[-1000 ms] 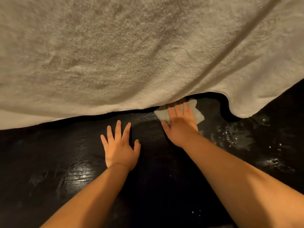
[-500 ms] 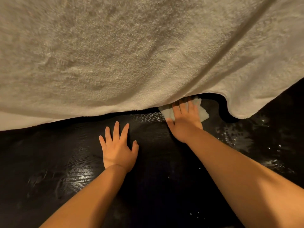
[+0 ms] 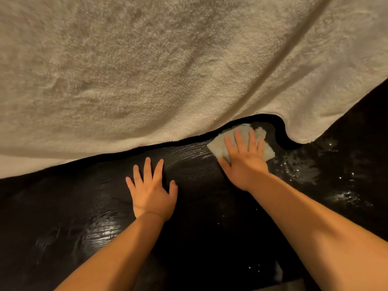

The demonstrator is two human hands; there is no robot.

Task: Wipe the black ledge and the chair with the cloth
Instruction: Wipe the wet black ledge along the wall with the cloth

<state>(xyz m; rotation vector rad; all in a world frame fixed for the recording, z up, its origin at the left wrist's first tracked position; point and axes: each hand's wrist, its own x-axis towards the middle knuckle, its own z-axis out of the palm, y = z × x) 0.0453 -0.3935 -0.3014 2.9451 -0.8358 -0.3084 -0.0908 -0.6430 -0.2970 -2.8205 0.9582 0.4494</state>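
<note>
R hand (image 3: 244, 162) w/ cloth (image 3: 217, 144) has slid a bit rightward along the black ledge (image 3: 199, 206). Its fingertips are now clear of the towel (image 3: 168, 70) edge hanging just beyond them. Fingers straight & spread, pressing cloth flat; cloth pokes out past the tips & either side. L hand (image 3: 152, 194) hasn't shifted: fingers straight, splayed, flat on ledge, holding nothing. Wet specks (image 3: 302, 171) sit just right of R fingers, prob. the next strip. Ledge pass not done; chair not in view. No brands, labels or writing readable.
</note>
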